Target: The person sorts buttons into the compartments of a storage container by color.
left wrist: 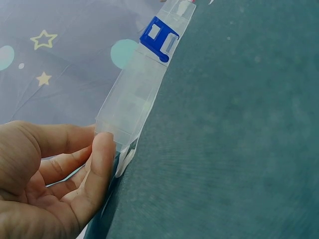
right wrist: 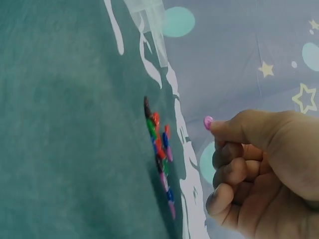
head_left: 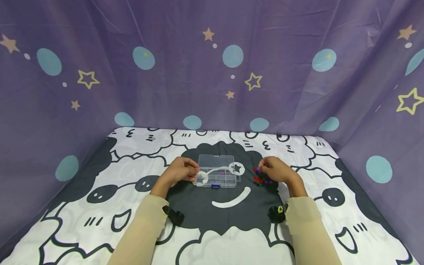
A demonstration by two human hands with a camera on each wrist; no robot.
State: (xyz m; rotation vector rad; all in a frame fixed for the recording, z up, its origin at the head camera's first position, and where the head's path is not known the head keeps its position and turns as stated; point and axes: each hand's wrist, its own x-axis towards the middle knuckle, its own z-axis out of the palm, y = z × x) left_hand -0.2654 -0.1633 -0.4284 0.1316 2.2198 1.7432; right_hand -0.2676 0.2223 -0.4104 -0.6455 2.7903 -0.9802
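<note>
A clear plastic compartment box (head_left: 216, 180) with a blue latch (left wrist: 159, 39) lies on the dark part of the cloth, its lid (head_left: 216, 160) raised at the back. My left hand (head_left: 181, 171) grips the box's left side by the front corner, fingers and thumb on its wall. A small pink piece shows inside one compartment. To the right of the box, my right hand (head_left: 275, 169) pinches a shiny pink bead (right wrist: 208, 122) between thumb and forefinger, lifted off the cloth. Below that hand is a loose pile of beads (right wrist: 162, 149) in red, green, blue, pink and dark brown.
A white cloth (head_left: 251, 246) printed with cartoon sheep covers the table. Behind it hangs a purple curtain (head_left: 185, 84) with stars and blue ovals. Black straps (head_left: 173, 216) sit on both wrists, over beige sleeves.
</note>
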